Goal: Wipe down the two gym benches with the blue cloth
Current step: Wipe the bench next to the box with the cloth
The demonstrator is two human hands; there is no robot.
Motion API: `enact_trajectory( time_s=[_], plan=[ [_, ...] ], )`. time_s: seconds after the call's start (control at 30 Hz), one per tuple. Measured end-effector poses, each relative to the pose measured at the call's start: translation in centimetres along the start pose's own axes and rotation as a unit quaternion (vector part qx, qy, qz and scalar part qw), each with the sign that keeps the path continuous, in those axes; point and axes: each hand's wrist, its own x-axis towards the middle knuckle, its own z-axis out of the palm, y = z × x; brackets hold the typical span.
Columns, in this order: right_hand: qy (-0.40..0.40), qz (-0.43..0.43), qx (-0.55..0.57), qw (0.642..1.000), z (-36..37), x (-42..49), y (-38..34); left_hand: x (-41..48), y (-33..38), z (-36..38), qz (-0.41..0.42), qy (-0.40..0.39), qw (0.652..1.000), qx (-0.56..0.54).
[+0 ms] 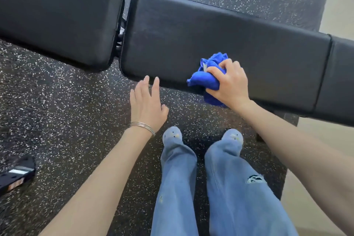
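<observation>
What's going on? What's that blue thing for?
A person is wiping a black gym bench pad. The right hand grips a bunched blue cloth at the pad's near edge. The left hand is open, holding nothing, fingertips by that same edge. Another black pad sits to the left.

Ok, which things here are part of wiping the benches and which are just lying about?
Part of the job: blue cloth, bunched in the right grip at the near edge of the long bench pad; second bench pad to its left.

Lying about: black object with a white stripe on the speckled floor, lower left; I cannot tell what it is.
</observation>
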Motion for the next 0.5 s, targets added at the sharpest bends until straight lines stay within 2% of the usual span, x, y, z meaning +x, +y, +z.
enact_trajectory(
  time_s=[0.17,0.5],
  plan=[
    [-0.007,0.083,0.001,0.996,-1.7,-3.1,5.6,-0.3,4.6,0.8,0.075,-0.017,0.996,0.042],
    [-0.03,0.246,-0.02,0.969,-5.1,-13.0,20.2,-0.2,15.3,3.3,0.151,-0.025,0.983,0.104]
  ],
)
